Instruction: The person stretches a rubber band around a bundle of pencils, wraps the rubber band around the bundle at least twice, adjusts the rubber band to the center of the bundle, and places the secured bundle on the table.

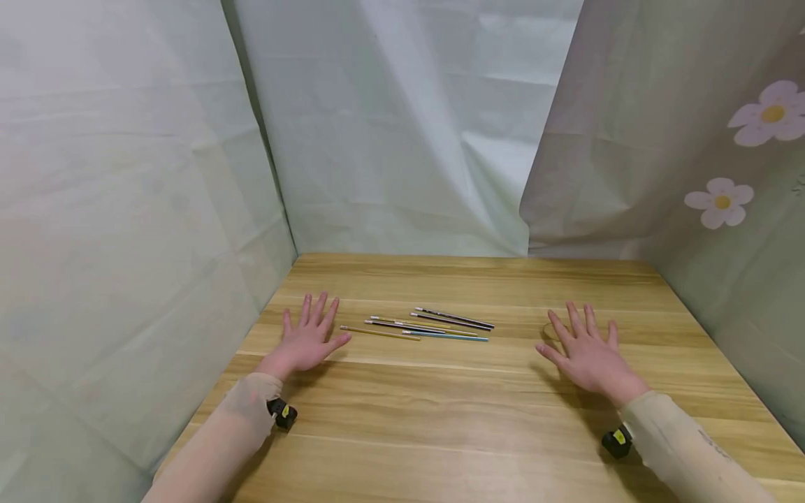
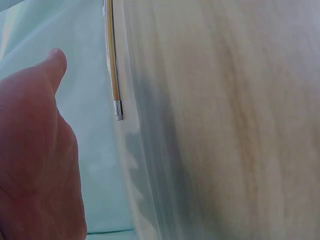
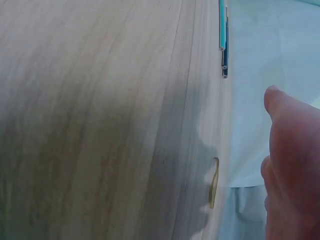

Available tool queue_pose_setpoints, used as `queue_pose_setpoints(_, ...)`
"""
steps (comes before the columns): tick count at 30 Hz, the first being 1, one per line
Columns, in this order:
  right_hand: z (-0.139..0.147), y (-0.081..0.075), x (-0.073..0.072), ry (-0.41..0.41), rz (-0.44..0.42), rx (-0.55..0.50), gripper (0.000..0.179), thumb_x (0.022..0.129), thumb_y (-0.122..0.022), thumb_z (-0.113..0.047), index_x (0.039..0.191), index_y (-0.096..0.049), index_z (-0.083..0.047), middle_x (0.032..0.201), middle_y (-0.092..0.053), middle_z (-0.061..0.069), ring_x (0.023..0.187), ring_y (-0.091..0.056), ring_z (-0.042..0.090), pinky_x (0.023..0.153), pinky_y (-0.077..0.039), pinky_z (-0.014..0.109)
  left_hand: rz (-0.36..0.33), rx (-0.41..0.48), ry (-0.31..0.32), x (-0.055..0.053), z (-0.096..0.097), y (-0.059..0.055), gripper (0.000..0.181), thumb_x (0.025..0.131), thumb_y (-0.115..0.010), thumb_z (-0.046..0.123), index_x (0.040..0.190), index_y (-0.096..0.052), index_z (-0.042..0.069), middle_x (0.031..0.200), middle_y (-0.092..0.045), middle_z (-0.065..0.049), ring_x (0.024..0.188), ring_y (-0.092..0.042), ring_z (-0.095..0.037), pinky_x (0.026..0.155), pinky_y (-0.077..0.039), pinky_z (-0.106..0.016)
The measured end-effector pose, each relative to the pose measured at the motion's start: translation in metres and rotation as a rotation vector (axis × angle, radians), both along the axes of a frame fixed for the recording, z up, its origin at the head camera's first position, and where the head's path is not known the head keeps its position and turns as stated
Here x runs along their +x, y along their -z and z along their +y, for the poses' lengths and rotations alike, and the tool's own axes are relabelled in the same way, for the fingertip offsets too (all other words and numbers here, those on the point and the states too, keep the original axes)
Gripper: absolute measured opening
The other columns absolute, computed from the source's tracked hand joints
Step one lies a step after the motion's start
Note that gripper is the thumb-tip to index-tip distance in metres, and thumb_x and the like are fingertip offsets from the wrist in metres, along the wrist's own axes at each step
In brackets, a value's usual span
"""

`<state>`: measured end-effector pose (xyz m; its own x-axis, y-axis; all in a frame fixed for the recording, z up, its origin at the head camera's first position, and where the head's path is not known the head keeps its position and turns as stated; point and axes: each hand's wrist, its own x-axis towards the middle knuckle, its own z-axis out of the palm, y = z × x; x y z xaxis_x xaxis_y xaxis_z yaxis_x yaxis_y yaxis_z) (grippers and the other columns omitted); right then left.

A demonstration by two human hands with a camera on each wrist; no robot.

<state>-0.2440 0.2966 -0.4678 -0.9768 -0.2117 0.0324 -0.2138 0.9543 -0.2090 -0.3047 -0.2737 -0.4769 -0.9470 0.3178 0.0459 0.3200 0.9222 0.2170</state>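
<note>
Several pencils lie in a loose, overlapping bunch on the wooden table, their eraser ends toward the left. A yellow pencil [image 1: 380,333] [image 2: 113,65] is leftmost, a blue pencil [image 1: 446,337] [image 3: 222,25] lies nearest me, and dark pencils [image 1: 454,319] are at the back. To the left of the bunch, my left hand [image 1: 305,344] [image 2: 35,150] is spread palm down above the table, its thumb near the yellow pencil. My right hand [image 1: 591,360] [image 3: 295,160] has its fingers spread, well right of the pencils. Beneath its fingers lies a thin yellowish loop [image 3: 214,182], like a rubber band. Neither hand holds anything.
The wooden table [image 1: 440,426] carries these things. Pale cloth [image 1: 409,140] hangs behind it and on the left, and a flowered curtain [image 1: 635,140] hangs on the right. A small black camera is strapped at each wrist.
</note>
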Motion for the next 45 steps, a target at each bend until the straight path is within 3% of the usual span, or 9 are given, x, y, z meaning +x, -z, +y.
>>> queue_pose_setpoints(5, 0.001, 0.001, -0.004, -0.080, 0.008, -0.032, 0.086, 0.109, -0.045, -0.065, 0.167, -0.030, -0.004, 0.171, -0.011, 0.035, 0.155, -0.007, 0.061, 0.114, -0.009, 0.082, -0.014, 0.002, 0.075, -0.001, 0.002, -0.004, 0.089, 0.108, -0.048, 0.063, 0.171, -0.018, 0.007, 0.178, -0.003, -0.020, 0.160, 0.009, -0.048, 0.113, 0.008, -0.083)
queue_pose_setpoints(9, 0.000, 0.001, -0.008, -0.161, -0.005, -0.075, 0.081, 0.111, -0.049, -0.057, 0.165, -0.033, 0.002, 0.170, -0.017, 0.036, 0.155, -0.014, 0.060, 0.118, -0.020, 0.074, -0.048, 0.004, 0.137, -0.003, 0.002, -0.007, 0.086, 0.109, -0.055, 0.053, 0.171, -0.017, 0.007, 0.178, -0.004, -0.018, 0.161, 0.007, -0.047, 0.115, 0.001, -0.082)
queue_pose_setpoints(18, -0.021, 0.002, -0.022, -0.229, -0.004, -0.121, 0.079, 0.111, -0.055, -0.049, 0.163, -0.033, 0.006, 0.168, -0.024, 0.036, 0.154, -0.019, 0.059, 0.118, -0.025, 0.072, -0.087, 0.015, 0.180, -0.022, 0.000, -0.007, 0.092, 0.109, -0.057, 0.051, 0.171, -0.008, 0.004, 0.177, -0.002, -0.023, 0.160, 0.002, -0.050, 0.120, -0.001, -0.077)
queue_pose_setpoints(23, -0.035, 0.005, -0.027, -0.243, -0.023, -0.117, 0.081, 0.111, -0.054, -0.050, 0.163, -0.032, 0.007, 0.168, -0.023, 0.035, 0.155, -0.017, 0.058, 0.117, -0.025, 0.074, -0.157, 0.007, 0.151, -0.031, -0.007, -0.002, 0.102, 0.105, -0.054, 0.064, 0.171, -0.004, 0.004, 0.175, 0.001, -0.028, 0.158, 0.006, -0.055, 0.116, 0.006, -0.080)
queue_pose_setpoints(30, -0.059, 0.008, -0.026, -0.211, -0.030, -0.069, 0.085, 0.110, -0.052, -0.055, 0.161, -0.033, 0.011, 0.168, -0.020, 0.038, 0.154, -0.012, 0.062, 0.119, -0.021, 0.074, -0.250, -0.016, 0.091, -0.034, -0.015, 0.001, 0.109, 0.102, -0.048, 0.075, 0.170, -0.005, 0.002, 0.175, 0.005, -0.029, 0.157, 0.010, -0.056, 0.112, 0.012, -0.082)
queue_pose_setpoints(32, -0.066, 0.009, -0.026, -0.189, -0.054, -0.056, 0.087, 0.110, -0.050, -0.058, 0.161, -0.032, 0.011, 0.168, -0.018, 0.038, 0.155, -0.010, 0.061, 0.120, -0.019, 0.073, -0.267, -0.027, 0.081, -0.038, -0.016, 0.009, 0.112, 0.100, -0.043, 0.081, 0.171, -0.005, 0.003, 0.176, 0.005, -0.027, 0.158, 0.011, -0.054, 0.113, 0.013, -0.081)
queue_pose_setpoints(36, -0.077, 0.013, -0.026, -0.154, -0.128, -0.046, 0.091, 0.110, -0.045, -0.062, 0.164, -0.025, 0.010, 0.170, -0.012, 0.037, 0.157, -0.004, 0.058, 0.122, -0.013, 0.071, -0.283, -0.082, 0.070, -0.047, -0.016, 0.026, 0.116, 0.096, -0.034, 0.089, 0.171, -0.006, 0.005, 0.177, 0.007, -0.021, 0.160, 0.012, -0.049, 0.116, 0.011, -0.078)
queue_pose_setpoints(39, -0.083, 0.015, -0.027, -0.137, -0.160, -0.050, 0.093, 0.110, -0.044, -0.062, 0.164, -0.022, 0.011, 0.171, -0.009, 0.036, 0.158, -0.002, 0.057, 0.123, -0.010, 0.070, -0.285, -0.108, 0.064, -0.051, -0.015, 0.034, 0.117, 0.096, -0.034, 0.089, 0.170, -0.004, 0.004, 0.177, 0.010, -0.019, 0.160, 0.012, -0.047, 0.117, 0.011, -0.077)
queue_pose_setpoints(45, -0.091, 0.017, -0.029, -0.134, -0.146, -0.038, 0.093, 0.110, -0.045, -0.061, 0.163, -0.023, 0.013, 0.170, -0.011, 0.038, 0.158, -0.006, 0.057, 0.123, -0.012, 0.070, -0.302, -0.103, 0.022, -0.052, -0.008, 0.033, 0.123, 0.094, -0.033, 0.091, 0.169, 0.004, 0.001, 0.177, 0.011, -0.020, 0.160, 0.013, -0.047, 0.116, 0.011, -0.077)
